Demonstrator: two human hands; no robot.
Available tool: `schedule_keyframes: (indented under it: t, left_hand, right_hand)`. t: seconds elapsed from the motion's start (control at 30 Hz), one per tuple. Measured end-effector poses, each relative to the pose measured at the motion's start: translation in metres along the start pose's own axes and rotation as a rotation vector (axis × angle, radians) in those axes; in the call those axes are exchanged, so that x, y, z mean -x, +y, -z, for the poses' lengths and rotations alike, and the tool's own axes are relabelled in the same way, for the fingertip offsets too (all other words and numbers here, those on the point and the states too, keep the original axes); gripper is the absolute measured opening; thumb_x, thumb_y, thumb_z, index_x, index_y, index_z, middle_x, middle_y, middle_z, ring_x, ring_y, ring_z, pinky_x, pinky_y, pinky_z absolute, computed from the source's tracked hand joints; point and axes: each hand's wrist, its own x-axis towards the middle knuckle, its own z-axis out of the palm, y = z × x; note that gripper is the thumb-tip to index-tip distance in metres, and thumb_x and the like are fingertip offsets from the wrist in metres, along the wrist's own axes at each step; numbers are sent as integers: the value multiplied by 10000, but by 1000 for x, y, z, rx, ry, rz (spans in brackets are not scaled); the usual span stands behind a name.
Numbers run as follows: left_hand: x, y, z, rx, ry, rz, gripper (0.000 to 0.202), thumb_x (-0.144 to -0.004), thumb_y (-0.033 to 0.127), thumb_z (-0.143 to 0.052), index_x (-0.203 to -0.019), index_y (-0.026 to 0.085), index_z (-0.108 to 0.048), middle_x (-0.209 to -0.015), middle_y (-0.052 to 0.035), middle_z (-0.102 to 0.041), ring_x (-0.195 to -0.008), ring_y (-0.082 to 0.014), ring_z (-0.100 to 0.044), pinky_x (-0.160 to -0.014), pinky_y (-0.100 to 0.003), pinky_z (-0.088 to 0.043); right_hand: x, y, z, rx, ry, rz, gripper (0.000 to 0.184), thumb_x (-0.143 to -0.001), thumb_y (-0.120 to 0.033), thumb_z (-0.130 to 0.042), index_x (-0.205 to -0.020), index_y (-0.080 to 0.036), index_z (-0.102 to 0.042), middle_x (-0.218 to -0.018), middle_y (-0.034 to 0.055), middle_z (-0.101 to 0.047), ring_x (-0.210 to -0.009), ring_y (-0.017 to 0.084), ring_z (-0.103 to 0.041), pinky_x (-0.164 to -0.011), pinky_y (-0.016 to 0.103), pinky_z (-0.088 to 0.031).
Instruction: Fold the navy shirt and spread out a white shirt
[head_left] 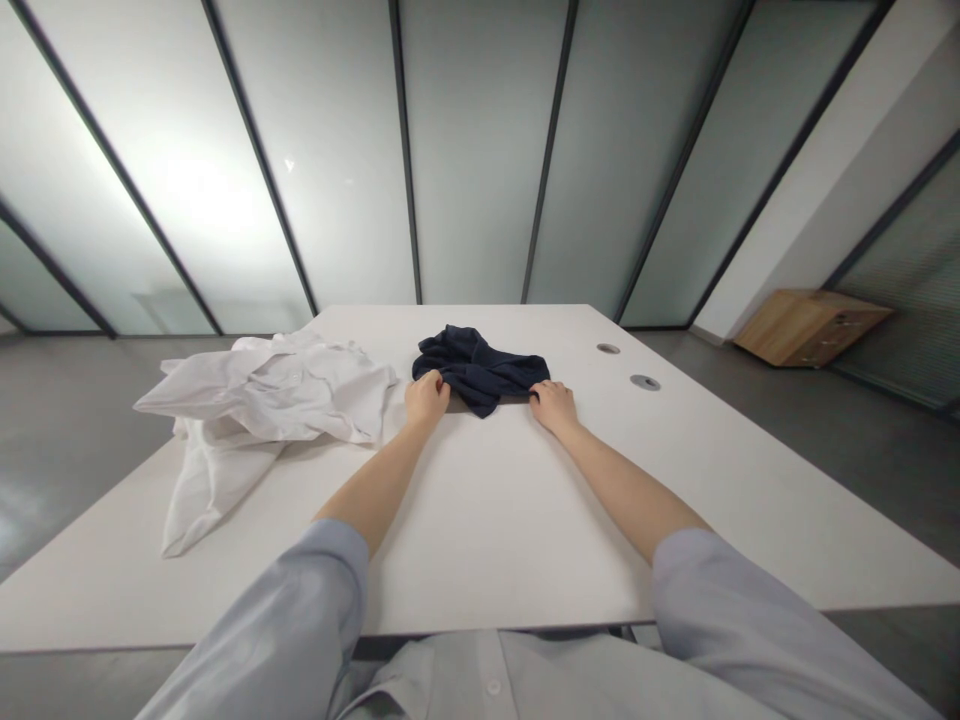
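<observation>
A crumpled dark navy garment (480,365) lies bunched toward the far middle of the white table (510,520); its exact kind does not show. At its near left edge, my left hand (427,397) is closed on the cloth in a pinch. My right hand (553,404) grips the near right edge, fingers curled over the fabric. Between the two hands a fold of the dark cloth hangs toward me onto the tabletop. To the left of my left hand lies a heap of white shirts (300,385), loosely piled.
One white sleeve (217,480) trails from the heap toward the table's left edge. Two round cable grommets (645,382) are set in the tabletop on the right. Frosted glass panels (480,150) stand behind the table. A wooden cabinet (806,325) is on the floor at right.
</observation>
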Motion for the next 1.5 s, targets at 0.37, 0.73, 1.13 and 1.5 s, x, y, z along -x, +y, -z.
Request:
schedule_keyframes:
  t: [0.37,0.73,1.13,1.5]
  left_hand:
    - [-8,-18,-2,372,145,268,137,-847,247,-467,-961,261,-543,-948,-43,-678,-908,-197,-632,-804,-321,-471]
    - [-17,-24,-18,635,-29,321,324,-837,194,-356,-1045,253,-596,-1032,-31,-691,-943,-159,-663,-782,-281,-523]
    - [-3,-14,-18,242,-98,-103,551,-758,181,-619,-1297,174,-506,-1346,-122,-530,-1279,-251,-474,-1088,-383,-392]
    - [-31,-24,7,434,-6,52,478,-722,119,-492,-1178,200,-611,-1101,-49,-682,-1071,-206,-617,-994,-338,-465]
  right_hand:
    - [-16,21,3,-342,428,-300,231,-830,-438,-490,-786,-217,-540,-832,81,-616,-829,229,-538,-787,338,-434]
    - [-15,22,-10,-510,197,-250,333,-804,-364,-484,-1040,-179,-628,-1071,93,-689,-972,222,-620,-842,321,-466]
    - [-18,26,0,-298,191,-288,342,-887,-395,-391,-690,-211,-601,-764,90,-650,-793,239,-589,-731,333,-451]
    - [-32,22,27,-752,296,-275,294,-889,-446,-398,-718,-228,-496,-679,22,-561,-768,211,-557,-730,320,-466]
